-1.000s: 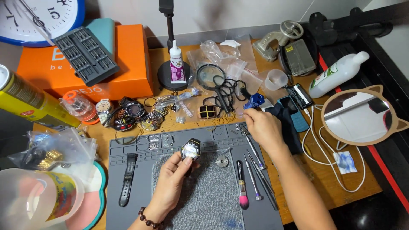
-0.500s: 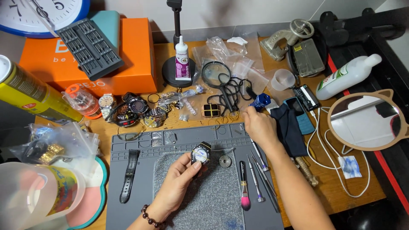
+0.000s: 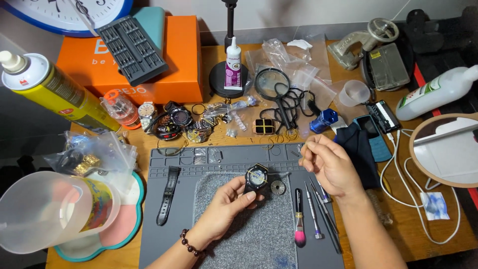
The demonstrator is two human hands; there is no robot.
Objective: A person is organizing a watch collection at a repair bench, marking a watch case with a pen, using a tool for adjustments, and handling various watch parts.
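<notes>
Two hands, left hand (image 3: 226, 201) gripping watch case (image 3: 257, 178), right hand (image 3: 329, 167) fingers pinched closed.

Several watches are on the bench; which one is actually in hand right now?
The dark watch head, pinched in the left hand over the grey mat. The others lie in a heap by the orange box, untouched.

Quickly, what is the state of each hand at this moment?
Left hand: closed on the watch case, held over the grey mat.
Right hand: fingertips pinched together; whether they hold anything cannot be told.
</notes>
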